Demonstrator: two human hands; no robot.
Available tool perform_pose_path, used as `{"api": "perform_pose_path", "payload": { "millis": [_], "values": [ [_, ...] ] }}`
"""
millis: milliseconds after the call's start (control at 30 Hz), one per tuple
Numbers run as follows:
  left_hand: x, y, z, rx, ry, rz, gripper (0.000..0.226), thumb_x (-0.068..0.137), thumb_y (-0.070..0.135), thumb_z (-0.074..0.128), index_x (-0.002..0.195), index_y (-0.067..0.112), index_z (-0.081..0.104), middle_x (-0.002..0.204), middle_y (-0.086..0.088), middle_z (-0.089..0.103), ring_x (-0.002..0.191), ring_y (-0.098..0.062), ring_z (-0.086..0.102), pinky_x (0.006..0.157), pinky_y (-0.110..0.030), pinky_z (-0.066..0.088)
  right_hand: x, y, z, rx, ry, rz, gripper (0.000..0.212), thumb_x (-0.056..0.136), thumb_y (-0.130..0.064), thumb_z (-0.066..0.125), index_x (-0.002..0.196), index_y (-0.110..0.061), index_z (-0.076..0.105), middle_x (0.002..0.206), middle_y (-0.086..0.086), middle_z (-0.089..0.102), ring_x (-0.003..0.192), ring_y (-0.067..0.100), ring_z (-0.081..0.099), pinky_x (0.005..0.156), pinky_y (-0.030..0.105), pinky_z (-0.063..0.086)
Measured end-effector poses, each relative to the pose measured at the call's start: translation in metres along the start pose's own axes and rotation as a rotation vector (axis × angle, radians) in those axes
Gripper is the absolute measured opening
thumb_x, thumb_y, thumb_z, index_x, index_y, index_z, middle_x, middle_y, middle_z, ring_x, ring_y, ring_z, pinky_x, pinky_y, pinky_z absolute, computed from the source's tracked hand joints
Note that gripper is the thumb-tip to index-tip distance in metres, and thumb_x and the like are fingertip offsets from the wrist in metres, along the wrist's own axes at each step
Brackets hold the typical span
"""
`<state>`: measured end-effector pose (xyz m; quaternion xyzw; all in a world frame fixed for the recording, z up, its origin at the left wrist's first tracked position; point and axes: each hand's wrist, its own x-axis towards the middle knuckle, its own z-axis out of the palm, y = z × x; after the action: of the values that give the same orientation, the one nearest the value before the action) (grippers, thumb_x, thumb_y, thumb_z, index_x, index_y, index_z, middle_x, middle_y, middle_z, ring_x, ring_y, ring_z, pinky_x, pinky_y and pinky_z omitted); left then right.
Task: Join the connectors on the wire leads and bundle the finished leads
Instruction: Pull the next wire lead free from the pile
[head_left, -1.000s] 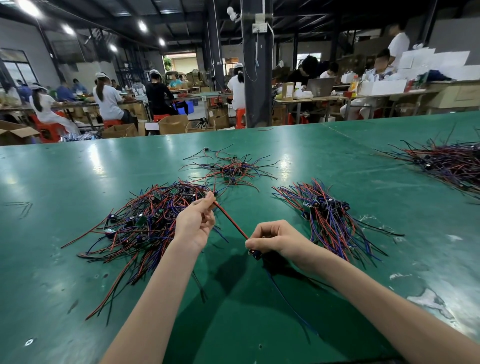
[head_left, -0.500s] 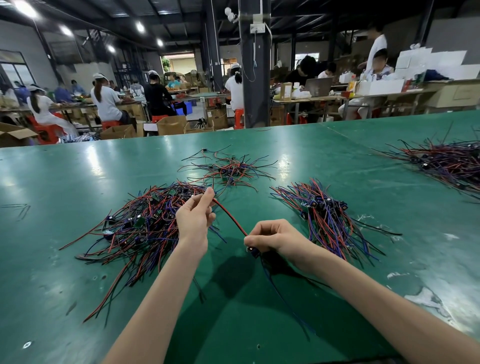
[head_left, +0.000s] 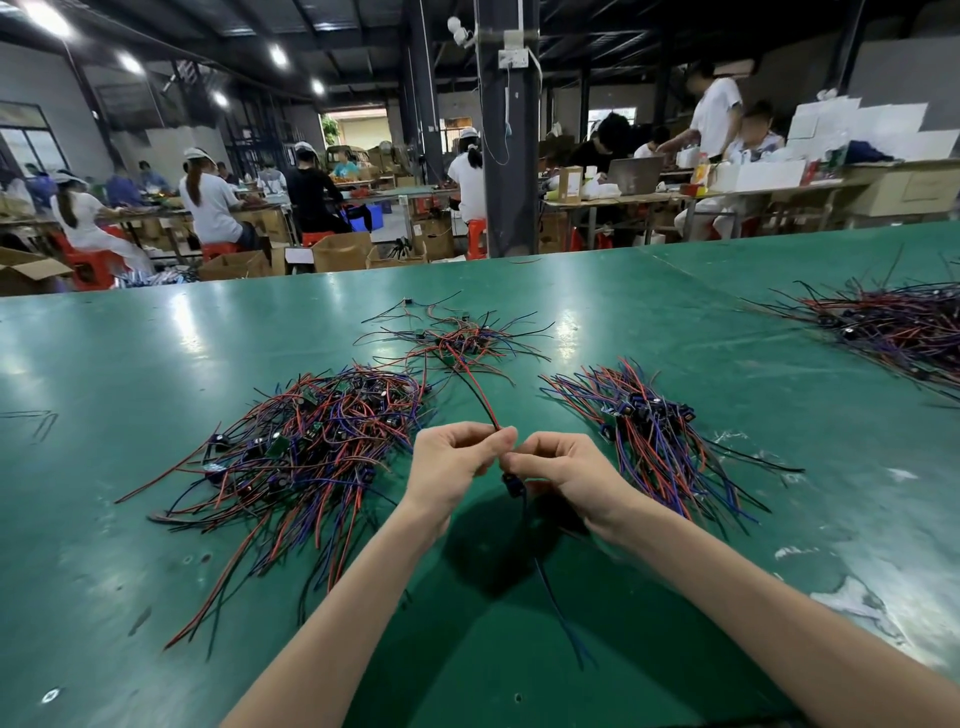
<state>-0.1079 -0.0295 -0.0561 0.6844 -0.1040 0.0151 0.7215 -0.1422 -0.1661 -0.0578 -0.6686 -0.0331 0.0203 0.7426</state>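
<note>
- Red and black, twinned together, a thin lead (head_left: 478, 395) rises from between the two hands and runs off toward the small far heap (head_left: 457, 338); its near end is pinched in the curled fingers (head_left: 467, 434) of the left hand (head_left: 449, 460)
- The right hand (head_left: 563, 467) has its fingers (head_left: 535, 449) curled as well, nipping a small dark connector (head_left: 514, 486) that peeps out just below where the hands meet; a blue lead (head_left: 550, 587) trails from it toward the person, above the green desk (head_left: 130, 597)
- These leads look feather-light and limp, so a loose end will likely flop and wander; I would hold each one close behind its tip, and take the connector by its plastic body, not by the wire
- The housing seems small and smooth, apt to slip or go in crooked, so a square, gentle push looks wiser than force
- Half a second ago the hands were apart, the left up at the edge of the big tangle (head_left: 311, 431) and the red and black lead slanting between them; now the hands have closed in until the fingertips touch, and the lead points away from them
- The tidier heap (head_left: 654, 431) just beside the right hand lies as it did, as does the pile at the far right edge (head_left: 893, 322)
</note>
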Motion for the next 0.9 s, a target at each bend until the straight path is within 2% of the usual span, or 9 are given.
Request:
{"api": "perform_pose_path", "payload": {
  "millis": [200,300,400,500,600,733,900],
  "values": [
    [0.002,0.0,0.001,0.007,0.04,0.062,0.016,0.076,0.011,0.077,0.062,0.007,0.07,0.049,0.002,0.052,0.045,-0.004,0.038,0.048,-0.015,0.035,0.001,-0.003,-0.001,-0.043,-0.021,-0.044,0.02,0.083,-0.002,0.067,0.066,-0.009,0.061,0.068,0.008,0.06,0.059,0.012,0.053,0.061,0.019,0.041],
    [0.003,0.001,-0.001,0.016,0.062,0.087,0.016,0.076,0.014,0.077,0.063,0.008,0.071,0.051,0.0,0.055,0.046,-0.005,0.039,0.049,-0.015,0.036,0.0,-0.005,0.0,-0.057,-0.027,-0.059,0.018,0.083,-0.002,0.067,0.067,-0.008,0.06,0.065,0.005,0.059,0.055,0.008,0.05,0.057,0.017,0.039],
    [0.01,0.005,-0.011,-0.037,0.181,0.068,0.015,0.077,0.016,0.077,0.066,0.008,0.071,0.047,0.006,0.052,0.045,-0.004,0.037,0.048,-0.015,0.036,-0.003,-0.003,0.0,-0.106,-0.059,-0.057,0.014,0.082,-0.003,0.069,0.07,-0.004,0.061,0.059,0.003,0.058,0.053,0.011,0.043,0.053,0.02,0.034],
    [0.017,0.01,-0.022,-0.097,0.269,0.047,0.015,0.078,0.015,0.076,0.067,0.008,0.069,0.045,0.008,0.048,0.045,-0.006,0.035,0.049,-0.017,0.035,-0.005,-0.001,0.004,-0.126,-0.088,-0.04,0.015,0.082,-0.005,0.069,0.07,-0.005,0.061,0.063,0.008,0.059,0.057,0.016,0.043,0.052,0.022,0.035],
    [0.02,0.015,-0.031,-0.155,0.341,0.04,0.013,0.077,0.013,0.076,0.072,0.005,0.067,0.044,0.009,0.05,0.043,-0.005,0.037,0.047,-0.016,0.036,-0.006,-0.003,0.005,-0.157,-0.115,-0.033,0.017,0.083,-0.006,0.069,0.068,-0.007,0.062,0.066,0.012,0.06,0.049,0.011,0.045,0.047,0.017,0.036],
    [0.023,0.02,-0.041,-0.218,0.401,0.03,0.011,0.078,0.013,0.075,0.072,0.008,0.067,0.044,0.011,0.051,0.041,-0.004,0.039,0.046,-0.014,0.039,-0.007,-0.003,0.005,-0.18,-0.15,-0.05,0.018,0.083,-0.004,0.069,0.067,-0.008,0.062,0.059,0.002,0.062,0.046,0.005,0.045,0.047,0.014,0.036],
    [0.022,0.021,-0.041,-0.229,0.399,0.015,0.013,0.079,0.014,0.075,0.07,0.009,0.066,0.044,0.011,0.051,0.043,-0.005,0.039,0.045,-0.014,0.039,-0.007,-0.004,0.004,-0.173,-0.173,-0.061,0.019,0.084,-0.001,0.068,0.067,-0.007,0.062,0.055,-0.005,0.063,0.046,-0.001,0.05,0.049,0.009,0.038]
  ]
}}
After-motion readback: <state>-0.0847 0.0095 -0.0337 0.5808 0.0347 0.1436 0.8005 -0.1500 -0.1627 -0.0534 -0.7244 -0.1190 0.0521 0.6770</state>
